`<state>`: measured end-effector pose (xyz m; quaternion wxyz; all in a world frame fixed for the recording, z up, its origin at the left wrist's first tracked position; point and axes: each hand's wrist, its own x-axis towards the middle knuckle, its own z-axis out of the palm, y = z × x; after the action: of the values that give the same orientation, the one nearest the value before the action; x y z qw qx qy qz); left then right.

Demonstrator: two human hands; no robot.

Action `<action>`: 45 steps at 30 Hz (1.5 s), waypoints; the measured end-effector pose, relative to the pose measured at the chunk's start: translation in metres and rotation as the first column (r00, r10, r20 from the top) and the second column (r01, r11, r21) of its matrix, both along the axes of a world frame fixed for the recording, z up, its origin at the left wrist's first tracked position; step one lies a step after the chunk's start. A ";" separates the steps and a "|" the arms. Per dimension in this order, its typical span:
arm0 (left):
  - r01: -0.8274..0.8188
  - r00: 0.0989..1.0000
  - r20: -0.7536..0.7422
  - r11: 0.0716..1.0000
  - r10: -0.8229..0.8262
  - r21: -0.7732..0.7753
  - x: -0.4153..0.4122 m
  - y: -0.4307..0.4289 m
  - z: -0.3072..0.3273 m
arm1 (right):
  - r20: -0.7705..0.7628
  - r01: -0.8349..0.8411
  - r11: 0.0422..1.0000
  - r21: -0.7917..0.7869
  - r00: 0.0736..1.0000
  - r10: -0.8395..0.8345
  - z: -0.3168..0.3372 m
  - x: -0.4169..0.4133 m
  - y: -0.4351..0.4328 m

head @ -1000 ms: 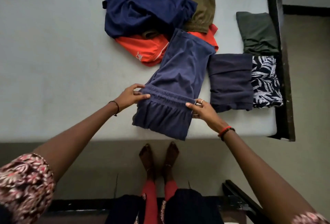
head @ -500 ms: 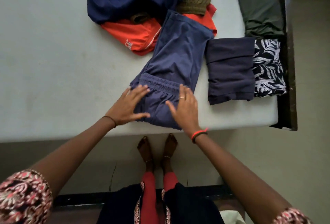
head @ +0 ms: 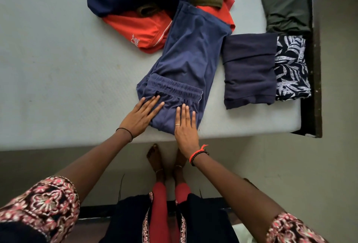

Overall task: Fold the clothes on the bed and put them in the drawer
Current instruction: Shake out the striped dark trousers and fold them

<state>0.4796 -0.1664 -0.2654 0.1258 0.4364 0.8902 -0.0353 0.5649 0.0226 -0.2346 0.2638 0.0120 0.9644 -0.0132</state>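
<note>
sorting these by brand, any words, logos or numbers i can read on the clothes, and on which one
White script logo on the orange shirt: turned sideways and too blurred to read.
Blue shorts: no text shows.
Leaf-print cloth: pattern only, no text.
Bed: no text or label shows.

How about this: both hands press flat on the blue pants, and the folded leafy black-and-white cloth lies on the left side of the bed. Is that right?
Not quite. The head view shows the left hand and right hand pressing flat on the blue pants, but the folded leafy black-and-white cloth lies on the right side of the bed.
</note>
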 end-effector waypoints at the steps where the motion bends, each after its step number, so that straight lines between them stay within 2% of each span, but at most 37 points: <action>1: -0.003 1.000 0.010 1.000 0.003 -0.009 0.001 -0.001 0.003 | 0.007 0.014 1.000 0.003 1.000 -0.014 0.001 0.002 -0.002; 8: -0.001 0.991 0.135 1.000 0.005 -0.028 0.024 -0.012 0.027 | 0.091 -0.031 0.998 -0.057 0.995 0.036 0.013 0.027 -0.005; 12: 0.017 0.925 0.380 0.998 0.005 -0.054 0.045 -0.021 0.050 | 0.229 -0.019 0.984 -0.180 0.972 0.060 0.034 0.052 -0.004; 13: 0.020 0.897 0.441 0.998 0.010 -0.064 0.049 -0.022 0.060 | 0.239 0.003 0.966 -0.258 0.969 0.061 0.040 0.055 0.000; 14: 0.016 0.866 0.499 0.997 0.023 -0.074 0.050 -0.024 0.072 | 0.293 0.007 0.947 -0.321 0.952 0.092 0.047 0.059 0.004; 16: 0.028 0.664 0.736 0.978 0.136 -0.205 0.045 -0.024 0.097 | 0.526 0.095 0.903 -0.420 0.836 0.157 0.069 0.059 0.009; 17: 0.004 0.576 0.793 0.969 0.200 -0.247 0.039 -0.023 0.104 | 0.601 0.166 0.872 -0.461 0.781 0.169 0.078 0.054 0.012; 20: -0.074 0.371 0.869 0.944 0.326 -0.323 0.015 -0.022 0.121 | 0.732 0.372 0.771 -0.517 0.659 0.173 0.088 0.034 0.027; 22: -0.184 0.251 0.906 0.936 0.340 -0.300 -0.002 -0.026 0.120 | 0.788 0.497 0.715 -0.492 0.604 0.121 0.089 0.017 0.040; 26: -0.437 0.167 0.929 0.869 0.331 -0.231 -0.038 -0.026 0.117 | 0.864 0.757 0.492 -0.430 0.503 -0.018 0.086 -0.016 0.067; 29: -0.582 0.143 0.920 0.783 0.365 -0.220 -0.057 -0.018 0.111 | 0.872 0.832 0.351 -0.430 0.484 -0.077 0.076 -0.038 0.086; 31: -0.699 0.098 0.915 0.682 0.391 -0.216 -0.063 -0.013 0.104 | 0.870 0.846 0.327 -0.421 0.479 -0.121 0.072 -0.052 0.096; 34: -0.796 0.042 0.914 0.566 0.403 -0.213 -0.065 -0.008 0.092 | 0.838 0.809 0.408 -0.423 0.521 -0.163 0.065 -0.066 0.107; 38: -0.817 0.039 0.860 0.512 0.508 -0.265 -0.059 -0.004 0.070 | 0.768 0.742 0.517 -0.427 0.600 -0.226 0.045 -0.068 0.114; 40: -0.815 0.110 0.807 0.518 0.581 -0.261 -0.053 -0.001 0.060 | 0.709 0.686 0.596 -0.417 0.656 -0.260 0.038 -0.068 0.112; 41: -0.838 0.169 0.776 0.502 0.608 -0.211 -0.048 0.000 0.057 | 0.659 0.643 0.646 -0.410 0.699 -0.277 0.036 -0.066 0.109; 42: -0.871 0.247 0.744 0.479 0.621 -0.110 -0.043 0.001 0.058 | 0.576 0.580 0.712 -0.395 0.761 -0.300 0.036 -0.063 0.105; 43: -0.877 0.374 0.694 0.479 0.615 0.048 -0.037 -0.001 0.061 | 0.447 0.503 0.776 -0.380 0.834 -0.322 0.038 -0.058 0.099; 45: -0.710 0.693 0.505 0.608 0.514 0.356 -0.025 -0.006 0.069 | 0.107 0.352 0.859 -0.371 0.935 -0.337 0.046 -0.040 0.081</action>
<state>0.4544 -0.1721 -0.1964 0.1631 0.1143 0.9211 0.3344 0.5253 0.1041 -0.1883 0.2728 0.1325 0.9198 -0.2488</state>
